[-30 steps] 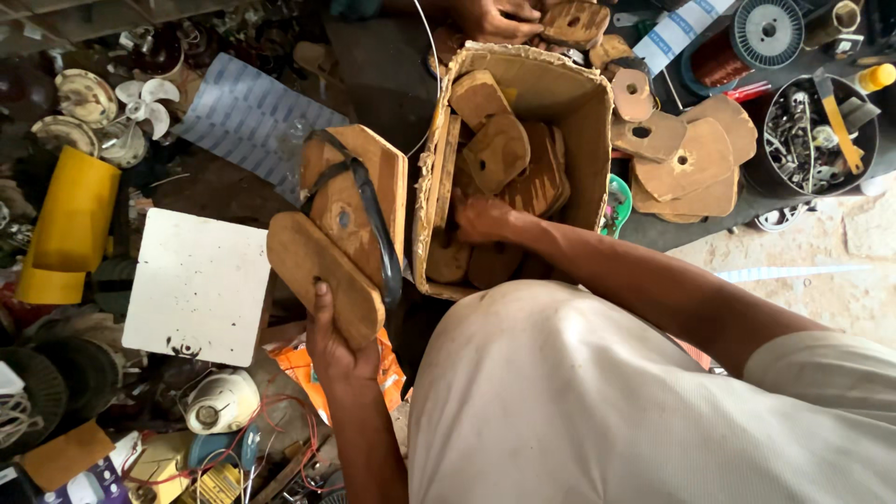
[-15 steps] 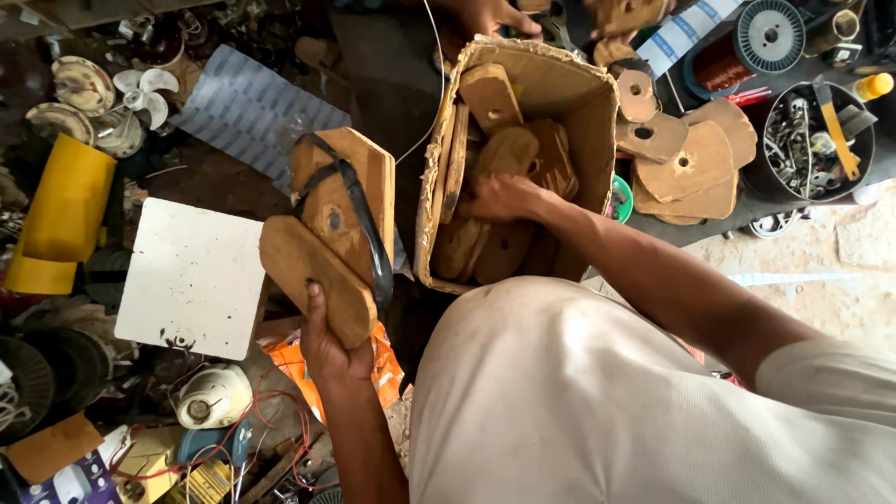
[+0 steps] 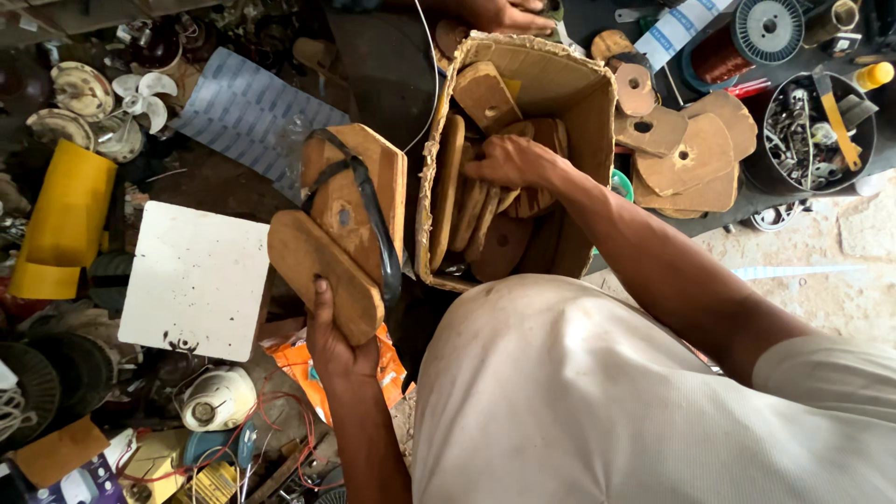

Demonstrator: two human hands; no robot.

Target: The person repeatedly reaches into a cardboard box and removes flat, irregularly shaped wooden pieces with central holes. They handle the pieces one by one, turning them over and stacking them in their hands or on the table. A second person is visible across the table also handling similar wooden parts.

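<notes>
My left hand (image 3: 336, 341) grips a stack of flat wooden formers (image 3: 341, 224), rounded brown boards bound by a black band, held up left of a cardboard box (image 3: 583, 121). My right hand (image 3: 509, 161) reaches into the box and rests on upright wooden pieces (image 3: 467, 210) packed inside; its fingers curl over their top edges. Whether it grips one of them I cannot tell. More wooden pieces with centre holes (image 3: 691, 154) lie stacked to the right of the box.
Another person's hand (image 3: 504, 14) shows at the top edge behind the box. A white board (image 3: 191, 280) and yellow roll (image 3: 61, 219) lie at left. A round tub of tools (image 3: 817, 131) and copper wire spool (image 3: 737, 42) sit at right. Wires and small appliances clutter the lower left.
My right hand has shifted higher inside the box, from the lower pieces to the tops of the upright ones. My left hand still holds the bound stack, nearly unmoved.
</notes>
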